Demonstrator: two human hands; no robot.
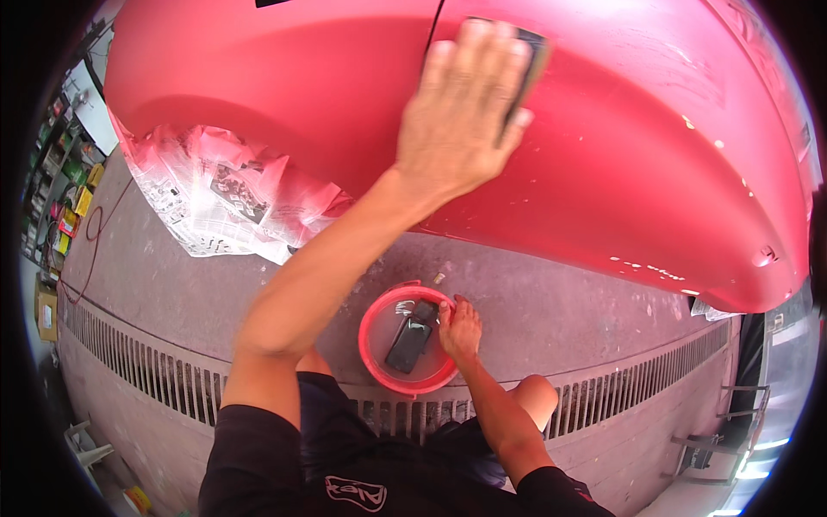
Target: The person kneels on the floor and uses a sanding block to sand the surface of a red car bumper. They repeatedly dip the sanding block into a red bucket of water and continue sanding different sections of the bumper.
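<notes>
My left hand [461,112] presses a dark, flat sanding block [532,56] against the red car panel [586,164]. Its fingers lie along the block and the thumb is at the block's side; most of the block is hidden under the hand. Down between my knees stands a red bucket [365,345] holding cloudy water. My right hand [461,329] grips the bucket's right rim, thumb towards the inside and fingers outside. In the bucket lies a black block-like piece [408,346], with another dark piece [424,312] against its upper end.
Newspaper masking [215,202] hangs over the wheel opening at left. A long floor grate [603,398] runs beneath my legs. Shelves with boxes and cans [65,194] stand at far left, near a red hose [93,233]. A metal frame [741,431] is at right.
</notes>
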